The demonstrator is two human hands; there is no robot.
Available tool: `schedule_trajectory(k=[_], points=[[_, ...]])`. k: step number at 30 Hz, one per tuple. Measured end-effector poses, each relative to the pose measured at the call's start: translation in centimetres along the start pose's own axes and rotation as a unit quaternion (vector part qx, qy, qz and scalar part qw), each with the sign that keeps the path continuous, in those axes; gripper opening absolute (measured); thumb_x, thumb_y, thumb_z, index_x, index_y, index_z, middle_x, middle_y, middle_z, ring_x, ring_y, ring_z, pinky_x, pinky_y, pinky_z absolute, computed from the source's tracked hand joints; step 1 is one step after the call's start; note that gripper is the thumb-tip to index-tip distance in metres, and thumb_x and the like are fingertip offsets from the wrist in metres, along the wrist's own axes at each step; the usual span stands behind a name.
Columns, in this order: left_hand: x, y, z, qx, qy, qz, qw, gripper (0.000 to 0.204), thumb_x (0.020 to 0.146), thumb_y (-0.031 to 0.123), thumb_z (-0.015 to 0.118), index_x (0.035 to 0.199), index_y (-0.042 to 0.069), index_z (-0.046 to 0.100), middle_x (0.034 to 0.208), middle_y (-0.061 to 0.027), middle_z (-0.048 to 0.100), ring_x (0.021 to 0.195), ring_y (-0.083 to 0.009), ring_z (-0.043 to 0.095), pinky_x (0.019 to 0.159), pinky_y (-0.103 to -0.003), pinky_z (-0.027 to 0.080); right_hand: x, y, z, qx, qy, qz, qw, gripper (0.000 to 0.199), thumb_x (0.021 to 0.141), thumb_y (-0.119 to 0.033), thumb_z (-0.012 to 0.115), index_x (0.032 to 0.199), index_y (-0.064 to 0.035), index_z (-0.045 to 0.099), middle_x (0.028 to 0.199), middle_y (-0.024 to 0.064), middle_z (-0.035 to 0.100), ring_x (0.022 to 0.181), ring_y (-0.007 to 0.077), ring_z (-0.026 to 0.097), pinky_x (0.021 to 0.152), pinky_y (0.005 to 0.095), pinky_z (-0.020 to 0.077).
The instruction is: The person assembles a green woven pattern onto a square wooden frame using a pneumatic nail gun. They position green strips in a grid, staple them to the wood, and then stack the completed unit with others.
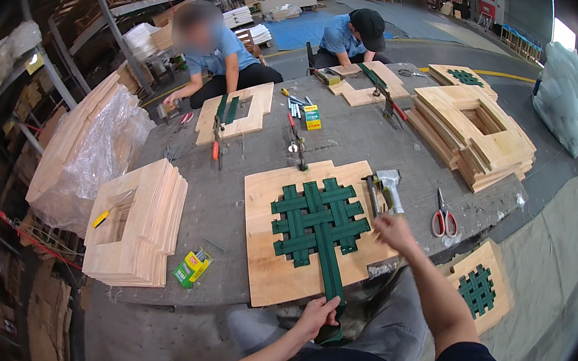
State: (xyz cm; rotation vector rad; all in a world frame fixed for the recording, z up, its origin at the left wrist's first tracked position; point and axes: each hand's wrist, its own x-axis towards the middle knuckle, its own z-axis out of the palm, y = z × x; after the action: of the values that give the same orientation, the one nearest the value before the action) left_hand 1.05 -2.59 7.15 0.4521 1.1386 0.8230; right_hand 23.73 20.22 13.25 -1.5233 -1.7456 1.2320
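Note:
A wooden board with stepped corners lies on the table in front of me. Green webbing straps are woven in a lattice over its middle. One long green strap runs from the lattice past the board's near edge. My left hand is closed round that strap's near end, with a loop hanging below. By the board's right edge, my right hand has curled fingers; whatever they hold, if anything, is hidden. A silver staple gun lies just beyond it, apart from the fingers as far as I can see.
Red-handled scissors lie right. Stacked boards stand left and far right. A yellow-green box sits near left. A webbed board lies low at right. Two co-workers sit across the table.

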Motion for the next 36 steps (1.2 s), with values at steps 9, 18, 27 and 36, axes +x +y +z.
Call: schedule_trajectory(k=[9,18,27,36], points=[[-5.8,-0.7,2.3,0.189,-0.08,0.005,0.979,0.038,0.106,0.036,0.061,0.083,0.006,0.064,0.069,-0.0031,0.066,0.063,-0.0148,0.063,0.066,-0.033,0.053,-7.9,-2.4,12.6,0.545,-0.191,0.268,0.771,0.034,0.114,-0.037,0.033,0.106,-0.0087,0.052,0.073,-0.0009,0.047,0.058,0.014,0.041,0.055,0.0339,0.0416],[-2.7,7.2,-0.7,0.719,0.096,0.393,0.566,0.095,0.077,0.018,0.08,0.16,0.017,0.032,0.167,-0.01,0.028,0.154,-0.0426,0.023,0.12,-0.061,0.025,-14.4,-2.1,15.3,0.352,-0.079,0.244,0.9,0.032,0.11,-0.037,0.045,0.095,-0.0112,0.058,0.071,-0.0015,0.049,0.053,0.0122,0.039,0.049,0.0301,0.0329],[1.4,6.7,-2.0,0.696,0.039,0.491,0.523,0.081,0.075,0.007,0.072,0.152,0.01,0.046,0.161,-0.0119,0.041,0.151,-0.0398,0.033,0.123,-0.062,0.023,-20.6,-0.2,15.6,0.292,-0.074,0.19,0.934,0.036,0.107,-0.032,0.049,0.086,-0.0041,0.06,0.07,0.0028,0.054,0.062,0.0139,0.048,0.057,0.0339,0.0409],[2.0,6.0,-2.6,0.71,0.005,0.522,0.472,0.06,0.082,0.007,0.066,0.142,0.007,0.057,0.151,-0.0154,0.053,0.142,-0.0391,0.048,0.122,-0.054,0.03,-22.6,0.5,15.0,0.266,-0.086,0.184,0.942,0.036,0.109,-0.031,0.047,0.088,-0.0045,0.058,0.071,0.0015,0.054,0.063,0.0128,0.049,0.059,0.0314,0.0413]])
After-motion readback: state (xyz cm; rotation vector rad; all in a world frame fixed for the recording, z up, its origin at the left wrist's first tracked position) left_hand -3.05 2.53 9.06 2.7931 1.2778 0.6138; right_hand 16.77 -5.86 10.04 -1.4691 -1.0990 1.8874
